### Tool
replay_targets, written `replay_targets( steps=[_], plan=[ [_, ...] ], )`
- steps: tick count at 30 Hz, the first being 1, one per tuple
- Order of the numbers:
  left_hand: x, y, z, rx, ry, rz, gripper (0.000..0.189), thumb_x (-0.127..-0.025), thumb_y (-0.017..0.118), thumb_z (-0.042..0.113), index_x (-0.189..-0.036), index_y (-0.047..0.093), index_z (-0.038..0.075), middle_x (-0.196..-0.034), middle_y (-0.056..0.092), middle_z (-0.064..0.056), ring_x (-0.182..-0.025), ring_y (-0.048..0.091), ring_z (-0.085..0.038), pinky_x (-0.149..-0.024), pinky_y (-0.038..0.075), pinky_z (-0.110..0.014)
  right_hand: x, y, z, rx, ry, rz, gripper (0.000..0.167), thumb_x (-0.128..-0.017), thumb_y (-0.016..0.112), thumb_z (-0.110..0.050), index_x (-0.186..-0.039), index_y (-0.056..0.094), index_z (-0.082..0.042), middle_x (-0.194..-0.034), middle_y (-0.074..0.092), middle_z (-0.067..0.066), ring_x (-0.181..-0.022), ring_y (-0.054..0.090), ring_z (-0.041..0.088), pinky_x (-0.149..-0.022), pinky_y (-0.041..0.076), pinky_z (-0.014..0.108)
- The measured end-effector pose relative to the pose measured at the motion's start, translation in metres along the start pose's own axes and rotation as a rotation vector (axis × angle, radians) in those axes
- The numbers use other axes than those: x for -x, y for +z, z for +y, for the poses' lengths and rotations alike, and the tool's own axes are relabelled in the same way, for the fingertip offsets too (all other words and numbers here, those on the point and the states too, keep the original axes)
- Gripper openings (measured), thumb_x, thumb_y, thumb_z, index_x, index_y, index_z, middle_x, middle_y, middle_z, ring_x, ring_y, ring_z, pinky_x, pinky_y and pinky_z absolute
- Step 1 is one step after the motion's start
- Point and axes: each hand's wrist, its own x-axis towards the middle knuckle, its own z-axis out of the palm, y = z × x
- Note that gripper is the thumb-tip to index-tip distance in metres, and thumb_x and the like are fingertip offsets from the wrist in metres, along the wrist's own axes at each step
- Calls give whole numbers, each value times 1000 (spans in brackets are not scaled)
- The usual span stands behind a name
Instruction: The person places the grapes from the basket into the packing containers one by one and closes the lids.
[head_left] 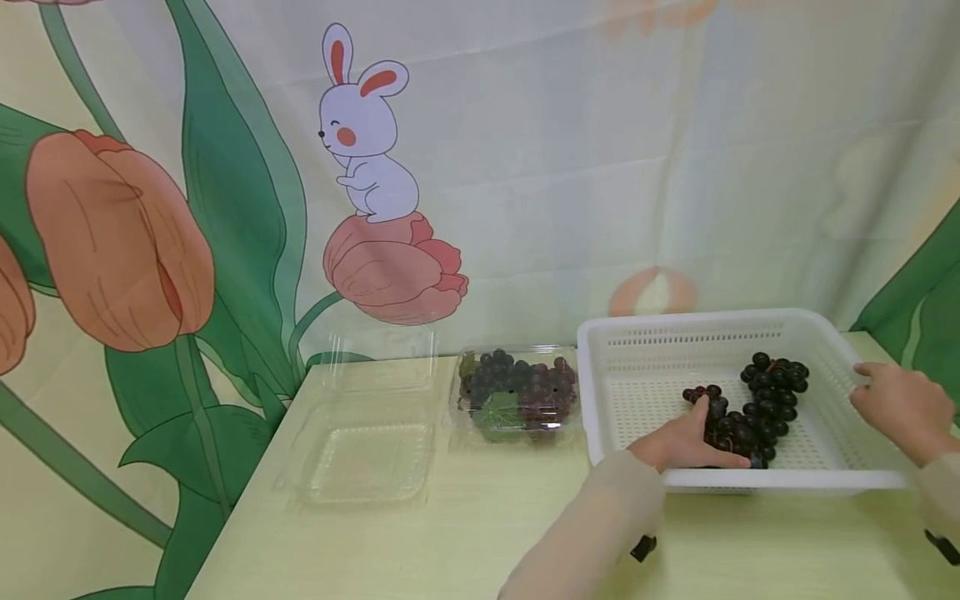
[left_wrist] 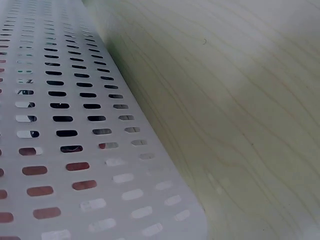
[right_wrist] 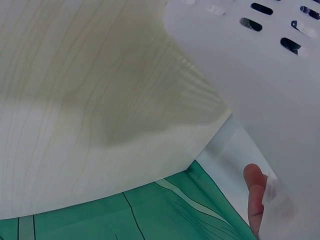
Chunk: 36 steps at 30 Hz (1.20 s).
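Note:
A white perforated plastic basket (head_left: pixel 701 327) stands on the table's right side with dark grapes (head_left: pixel 772 392) inside. My left hand (head_left: pixel 686 442) reaches over its front rim and grips the near bunch of grapes (head_left: pixel 738 429), thumb along the near side and a finger up the left side. The other fingers are hidden. My right hand (head_left: pixel 903 408) holds the basket's right rim. Fingertips (right_wrist: pixel 256 185) show beside the basket wall (right_wrist: pixel 260 100) in the right wrist view. The left wrist view shows the basket's slotted side (left_wrist: pixel 65 120), with dark grapes and skin visible through the holes.
Left of the basket sits a clear plastic clamshell (head_left: pixel 517 396) packed with grapes and a green leaf. Farther left, an empty clear clamshell (head_left: pixel 371 462) lies with its lid raised. A printed curtain (head_left: pixel 525 167) hangs behind the table (head_left: pixel 420 550).

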Motion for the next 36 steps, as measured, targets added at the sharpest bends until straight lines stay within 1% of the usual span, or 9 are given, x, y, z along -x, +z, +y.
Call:
replay_targets(
  steps=[4,7,14,19,26,30,32,33,36],
  plan=[
    [-1,0,-1,-73,-26,-37,86,-78,61,47,-140,1,38,-145,11,17,-129,31,-11,-97,36,-32,-2,2,1,0,6,4,44,-77,40,-9,-116,48,9,-112,47,35,-53,42,23,-43,33,32],
    [-1,0,-1,-90,-34,-47,86,-78,60,48,-139,1,38,-145,12,17,-128,33,-12,-96,37,-32,-3,3,1,0,11,4,44,-76,40,-9,-115,48,8,-112,48,34,-53,41,23,-43,32,31],
    [-1,0,0,-77,-71,-55,87,-77,60,49,-141,2,34,-146,10,16,-132,23,-7,-101,32,-30,-2,2,0,4,9,4,42,-77,42,-8,-115,47,11,-106,50,35,-50,40,21,-42,32,30],
    [0,0,1,-103,-97,-33,87,-77,60,50,-141,4,33,-146,15,15,-131,27,-8,-100,33,-29,-1,2,0,3,12,-5,42,-77,43,-8,-114,46,11,-104,51,34,-50,40,21,-43,32,30],
    [1,1,1,-127,-133,-6,84,-78,60,48,-141,7,32,-144,24,11,-123,41,-14,-95,38,-32,-2,3,1,6,15,-7,42,-78,42,-8,-115,46,11,-100,52,33,-50,40,22,-43,32,31],
    [-1,3,1,-111,-152,12,82,-79,61,45,-141,9,32,-141,31,9,-118,46,-17,-92,40,-33,-1,2,0,12,11,-7,42,-78,42,-8,-116,46,11,-100,52,34,-50,40,22,-43,33,31],
    [-3,4,1,-107,-160,28,82,-78,62,44,-141,10,32,-140,34,9,-116,47,-17,-91,40,-33,0,2,0,16,9,-6,42,-78,42,-8,-116,46,11,-102,51,34,-51,40,22,-43,33,31],
    [-5,4,1,-113,-161,42,82,-78,63,42,-140,11,32,-137,38,8,-114,49,-17,-90,41,-32,0,2,0,16,7,-5,42,-78,42,-8,-115,46,11,-102,51,34,-51,41,22,-43,33,31],
    [-7,6,1,-140,-156,90,81,-78,65,37,-140,14,30,-127,50,4,-102,55,-16,-84,44,-31,0,3,1,15,4,2,42,-78,42,-8,-115,46,11,-103,50,35,-51,40,22,-43,33,31]
  ],
)
